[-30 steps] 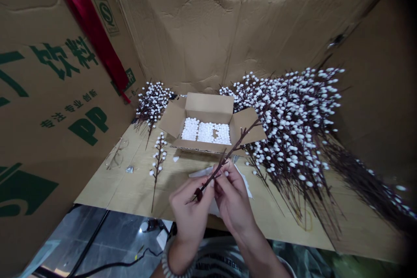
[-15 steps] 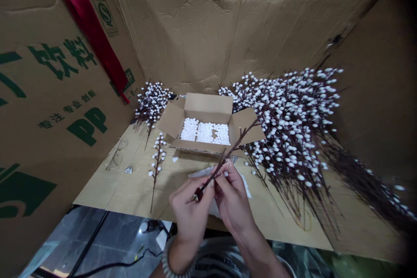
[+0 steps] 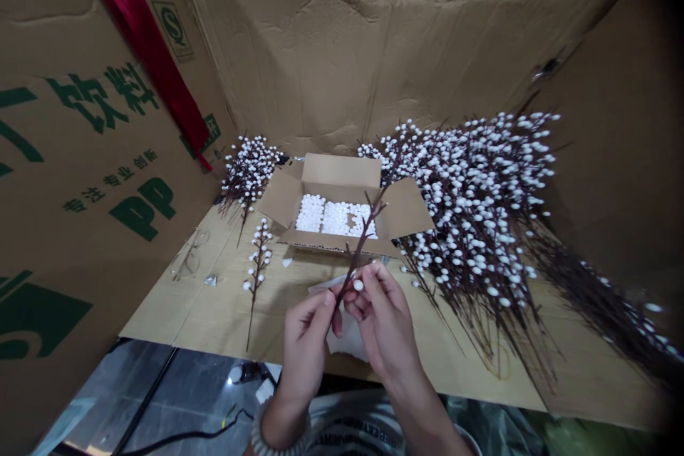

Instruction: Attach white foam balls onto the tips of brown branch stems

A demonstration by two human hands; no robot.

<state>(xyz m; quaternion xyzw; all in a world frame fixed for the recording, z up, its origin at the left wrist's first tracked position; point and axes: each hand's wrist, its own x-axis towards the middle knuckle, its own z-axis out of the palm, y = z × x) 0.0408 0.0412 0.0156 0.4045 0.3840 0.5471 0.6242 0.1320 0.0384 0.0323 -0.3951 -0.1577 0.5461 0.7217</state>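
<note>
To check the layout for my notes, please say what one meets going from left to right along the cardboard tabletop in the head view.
Wire-framed glasses → single white-berried sprig → open cardboard box → large pile of white-berried branches

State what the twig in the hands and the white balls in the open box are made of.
The twig looks like matte dark-brown plastic or coated wire, though its thin, knobbly stem leaves wood possible. The white balls look like matte foam, evenly round and uniformly white.
</note>
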